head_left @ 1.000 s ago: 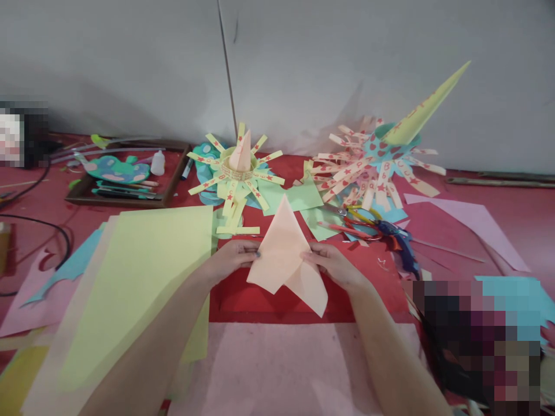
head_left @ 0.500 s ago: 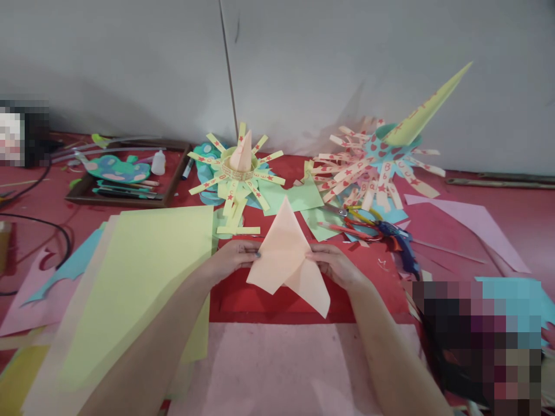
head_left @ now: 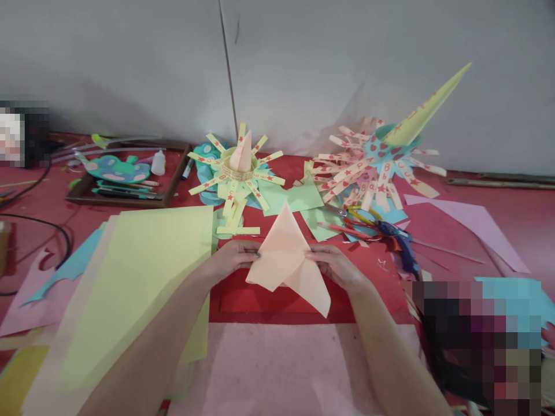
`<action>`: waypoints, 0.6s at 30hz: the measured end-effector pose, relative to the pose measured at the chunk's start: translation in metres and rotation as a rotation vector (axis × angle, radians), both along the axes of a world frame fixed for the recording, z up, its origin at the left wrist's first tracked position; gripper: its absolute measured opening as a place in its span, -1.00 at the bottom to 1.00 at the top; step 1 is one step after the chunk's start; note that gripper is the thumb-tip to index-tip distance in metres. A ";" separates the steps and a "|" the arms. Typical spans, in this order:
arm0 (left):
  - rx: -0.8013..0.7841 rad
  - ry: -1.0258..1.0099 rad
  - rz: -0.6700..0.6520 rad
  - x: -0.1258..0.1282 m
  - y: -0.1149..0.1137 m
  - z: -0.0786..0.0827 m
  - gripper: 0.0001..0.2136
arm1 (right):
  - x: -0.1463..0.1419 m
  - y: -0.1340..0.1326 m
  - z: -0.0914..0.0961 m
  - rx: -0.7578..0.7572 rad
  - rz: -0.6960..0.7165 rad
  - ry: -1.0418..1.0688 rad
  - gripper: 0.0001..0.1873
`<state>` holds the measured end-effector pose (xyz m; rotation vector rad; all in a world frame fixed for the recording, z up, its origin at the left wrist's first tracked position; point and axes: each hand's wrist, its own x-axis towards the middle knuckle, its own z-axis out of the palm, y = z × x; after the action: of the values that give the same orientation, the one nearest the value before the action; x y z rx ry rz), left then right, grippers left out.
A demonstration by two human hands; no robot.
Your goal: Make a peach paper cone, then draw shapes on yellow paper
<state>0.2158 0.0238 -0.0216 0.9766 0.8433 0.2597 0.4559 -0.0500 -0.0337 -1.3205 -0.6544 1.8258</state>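
A peach paper cone points away from me in the middle, its lower edge ending in loose, uneven flaps. My left hand pinches its left side, thumb on top. On the right side my right hand grips it the same way, fingers partly hidden behind the paper. Beneath it lies a red sheet. Beyond stands a yellow paper ring with strips and a small peach cone in it.
Yellow sheets lie at left. A brown tray holds a glue bottle. At back right sits a blue ring with strips and a tall yellow cone. Scissors and a dark blue glue gun lie at right.
The cone's tip has dipped very slightly toward me and its flaps have shifted a little. Both hands keep their grip in nearly the same place.
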 end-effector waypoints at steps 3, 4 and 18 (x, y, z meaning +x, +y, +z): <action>0.013 -0.008 -0.007 -0.001 0.000 0.000 -0.74 | -0.001 0.000 0.001 -0.007 -0.010 -0.009 -0.78; 0.016 -0.011 -0.012 -0.002 0.000 -0.001 -0.74 | -0.001 0.000 0.002 -0.011 -0.012 -0.013 -0.78; 0.045 0.036 -0.047 -0.002 0.000 0.000 -0.71 | 0.001 0.000 0.006 0.002 0.073 -0.008 -0.71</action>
<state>0.2135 0.0235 -0.0214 1.0446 0.8496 0.2221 0.4572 -0.0500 -0.0274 -1.3186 -0.7173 1.8781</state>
